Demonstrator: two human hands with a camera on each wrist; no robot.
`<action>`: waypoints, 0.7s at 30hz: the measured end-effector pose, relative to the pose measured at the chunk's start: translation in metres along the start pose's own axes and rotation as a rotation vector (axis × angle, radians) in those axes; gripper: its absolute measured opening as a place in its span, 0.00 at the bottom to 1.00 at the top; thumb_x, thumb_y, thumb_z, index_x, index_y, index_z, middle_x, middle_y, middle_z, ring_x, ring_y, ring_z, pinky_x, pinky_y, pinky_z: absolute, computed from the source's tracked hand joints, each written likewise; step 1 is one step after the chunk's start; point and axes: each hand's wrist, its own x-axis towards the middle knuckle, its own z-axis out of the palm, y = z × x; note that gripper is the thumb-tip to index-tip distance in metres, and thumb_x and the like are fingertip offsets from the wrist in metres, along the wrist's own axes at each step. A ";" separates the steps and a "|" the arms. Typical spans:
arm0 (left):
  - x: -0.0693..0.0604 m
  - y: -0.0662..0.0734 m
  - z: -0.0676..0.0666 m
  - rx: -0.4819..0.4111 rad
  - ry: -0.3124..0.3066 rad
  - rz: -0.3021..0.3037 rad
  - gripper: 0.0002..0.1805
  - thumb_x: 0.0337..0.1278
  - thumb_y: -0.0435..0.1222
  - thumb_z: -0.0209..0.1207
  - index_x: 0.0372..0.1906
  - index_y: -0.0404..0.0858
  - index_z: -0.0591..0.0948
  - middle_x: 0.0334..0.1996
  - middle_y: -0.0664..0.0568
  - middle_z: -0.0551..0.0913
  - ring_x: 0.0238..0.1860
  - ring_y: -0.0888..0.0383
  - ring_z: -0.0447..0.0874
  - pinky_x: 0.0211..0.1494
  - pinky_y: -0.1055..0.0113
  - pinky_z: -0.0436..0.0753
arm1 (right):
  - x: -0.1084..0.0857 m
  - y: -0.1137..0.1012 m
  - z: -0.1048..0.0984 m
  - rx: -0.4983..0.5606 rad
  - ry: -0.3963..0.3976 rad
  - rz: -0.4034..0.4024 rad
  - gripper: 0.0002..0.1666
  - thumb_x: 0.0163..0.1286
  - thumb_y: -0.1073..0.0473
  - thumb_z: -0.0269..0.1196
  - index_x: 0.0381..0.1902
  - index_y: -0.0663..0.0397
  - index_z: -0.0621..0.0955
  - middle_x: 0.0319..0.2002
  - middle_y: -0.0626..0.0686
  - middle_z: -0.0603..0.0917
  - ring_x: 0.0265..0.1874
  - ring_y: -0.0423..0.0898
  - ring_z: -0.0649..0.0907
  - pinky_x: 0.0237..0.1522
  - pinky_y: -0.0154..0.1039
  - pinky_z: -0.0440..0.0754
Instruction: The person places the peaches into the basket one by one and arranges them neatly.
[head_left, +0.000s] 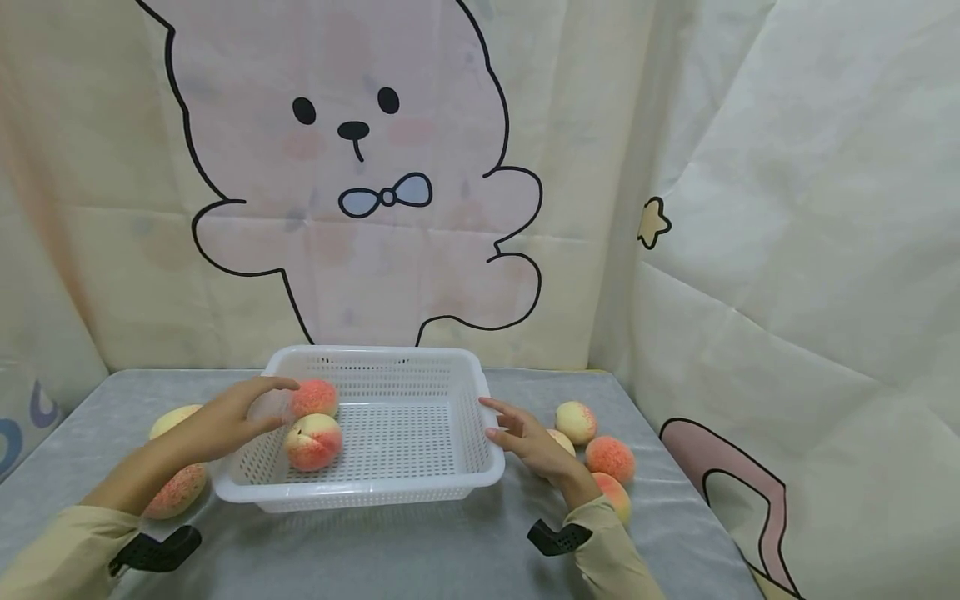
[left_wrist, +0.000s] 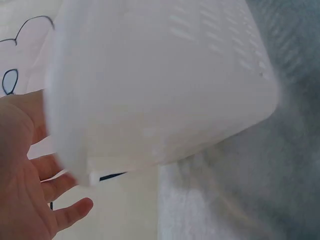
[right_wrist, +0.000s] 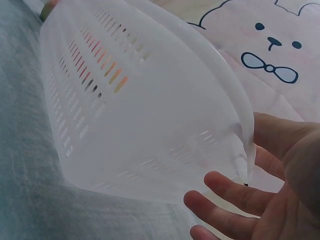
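Observation:
A white perforated plastic basket (head_left: 405,492) stands on the grey table, with two peaches inside at its left: a red one (head_left: 315,398) and a pale-and-pink one (head_left: 313,442) in front. My left hand (head_left: 225,423) holds the basket's left rim, its thumb and index finger reaching over the inside. On the opposite side my right hand (head_left: 534,442) grips the right rim between thumb and fingers. In the right wrist view, the other fingers (right_wrist: 230,192) stand apart from the basket wall. Peach colours show through the slots.
Left of the basket lie a yellowish peach (head_left: 172,419) and a redder one (head_left: 177,492), partly behind my left arm. Several more peaches (head_left: 610,459) lie at the right, beside my right wrist. A cloth backdrop (head_left: 562,275) with a bear drawing hangs behind the table (head_left: 360,558).

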 end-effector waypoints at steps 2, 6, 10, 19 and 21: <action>-0.003 -0.003 -0.008 0.009 0.001 -0.035 0.27 0.67 0.44 0.63 0.66 0.37 0.74 0.66 0.29 0.74 0.66 0.25 0.69 0.58 0.25 0.72 | 0.000 -0.001 0.000 0.000 0.002 0.000 0.36 0.80 0.54 0.55 0.80 0.50 0.58 0.74 0.63 0.68 0.70 0.61 0.73 0.68 0.60 0.73; -0.011 -0.011 -0.022 0.030 -0.003 -0.113 0.31 0.69 0.48 0.61 0.70 0.38 0.71 0.68 0.27 0.70 0.65 0.23 0.69 0.51 0.24 0.75 | -0.001 -0.003 0.000 -0.003 0.007 0.005 0.36 0.80 0.53 0.55 0.80 0.50 0.58 0.74 0.63 0.68 0.70 0.61 0.73 0.68 0.61 0.73; -0.019 -0.023 -0.030 0.017 0.027 -0.105 0.31 0.69 0.47 0.61 0.70 0.35 0.70 0.67 0.27 0.72 0.60 0.24 0.74 0.46 0.28 0.80 | -0.001 -0.002 0.000 -0.003 0.011 0.011 0.36 0.80 0.54 0.55 0.80 0.50 0.58 0.75 0.63 0.68 0.70 0.63 0.72 0.69 0.62 0.72; -0.040 -0.055 -0.041 0.000 0.085 -0.107 0.30 0.71 0.42 0.59 0.70 0.31 0.69 0.63 0.25 0.73 0.60 0.30 0.73 0.52 0.25 0.74 | -0.001 -0.002 0.000 0.002 0.004 0.005 0.36 0.80 0.54 0.55 0.80 0.50 0.58 0.74 0.64 0.68 0.68 0.62 0.74 0.67 0.58 0.75; -0.045 -0.063 -0.043 -0.011 0.094 -0.120 0.30 0.73 0.42 0.57 0.71 0.30 0.68 0.64 0.25 0.72 0.60 0.30 0.71 0.51 0.23 0.72 | -0.001 -0.002 0.000 0.004 0.003 0.004 0.36 0.80 0.54 0.55 0.80 0.50 0.58 0.73 0.65 0.69 0.67 0.61 0.75 0.67 0.57 0.76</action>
